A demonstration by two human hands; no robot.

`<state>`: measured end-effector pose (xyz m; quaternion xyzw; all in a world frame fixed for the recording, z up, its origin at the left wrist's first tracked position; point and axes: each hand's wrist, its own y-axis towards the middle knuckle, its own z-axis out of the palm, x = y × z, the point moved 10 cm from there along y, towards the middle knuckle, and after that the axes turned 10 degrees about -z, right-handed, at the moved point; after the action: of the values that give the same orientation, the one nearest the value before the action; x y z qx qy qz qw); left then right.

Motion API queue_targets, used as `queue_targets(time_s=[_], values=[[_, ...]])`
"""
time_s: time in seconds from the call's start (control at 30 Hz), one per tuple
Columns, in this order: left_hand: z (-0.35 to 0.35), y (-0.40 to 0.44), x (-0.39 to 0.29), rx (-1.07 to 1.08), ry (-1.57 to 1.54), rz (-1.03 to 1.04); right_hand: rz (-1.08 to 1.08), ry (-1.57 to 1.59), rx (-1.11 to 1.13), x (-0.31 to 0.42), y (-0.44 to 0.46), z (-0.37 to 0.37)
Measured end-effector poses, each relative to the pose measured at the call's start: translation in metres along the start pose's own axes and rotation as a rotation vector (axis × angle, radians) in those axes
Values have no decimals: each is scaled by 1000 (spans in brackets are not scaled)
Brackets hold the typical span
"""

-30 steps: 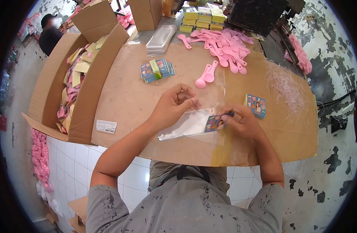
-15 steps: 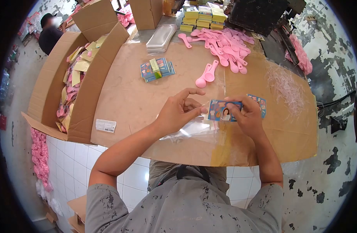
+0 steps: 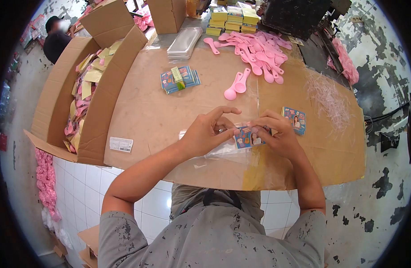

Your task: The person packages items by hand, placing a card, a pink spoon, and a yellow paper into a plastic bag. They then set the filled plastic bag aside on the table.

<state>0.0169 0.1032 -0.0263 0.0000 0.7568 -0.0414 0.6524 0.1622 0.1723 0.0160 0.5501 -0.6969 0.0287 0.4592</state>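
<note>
Between my hands is a small blue printed card (image 3: 243, 139), with colourful pictures and a portrait on it. My right hand (image 3: 279, 134) grips its right side between thumb and fingers. My left hand (image 3: 210, 133) pinches the edge of a clear plastic bag at the card's left end. Glare hides how far the card sits inside the bag. Below them, more clear plastic bags (image 3: 219, 151) lie flat on the cardboard. Close to the right hand rests a stack of the same blue cards (image 3: 295, 120). Two pink measuring spoons (image 3: 237, 85) lie beyond my hands.
A heap of pink spoons (image 3: 261, 51) lies at the back, before yellow-edged card stacks (image 3: 234, 18). A banded card bundle (image 3: 179, 79) and clear trays (image 3: 184, 43) sit left of it. An open carton (image 3: 100, 102) holds packed spoons. Plastic strands (image 3: 330, 100) lie right. Another person (image 3: 56, 42) is far left.
My right hand has moved the card slightly left and down, against the bag at my left fingers. The card stack beside the right hand is now more exposed.
</note>
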Motion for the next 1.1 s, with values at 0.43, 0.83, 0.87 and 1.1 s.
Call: queue_targets(time_s=[0.43, 0.83, 0.87, 1.1], values=[[-11, -2, -3, -139, -59, -28, 113, 129, 22, -9, -4, 13], [-19, 1, 9, -103, -87, -55, 205, 314, 93, -33, 35, 21], [-21, 1, 9, -113, -93, -38, 215, 414, 69, -45, 43, 20], [-29, 6, 16, -86, -270, -81, -213, -538, 121, -77, 84, 5]])
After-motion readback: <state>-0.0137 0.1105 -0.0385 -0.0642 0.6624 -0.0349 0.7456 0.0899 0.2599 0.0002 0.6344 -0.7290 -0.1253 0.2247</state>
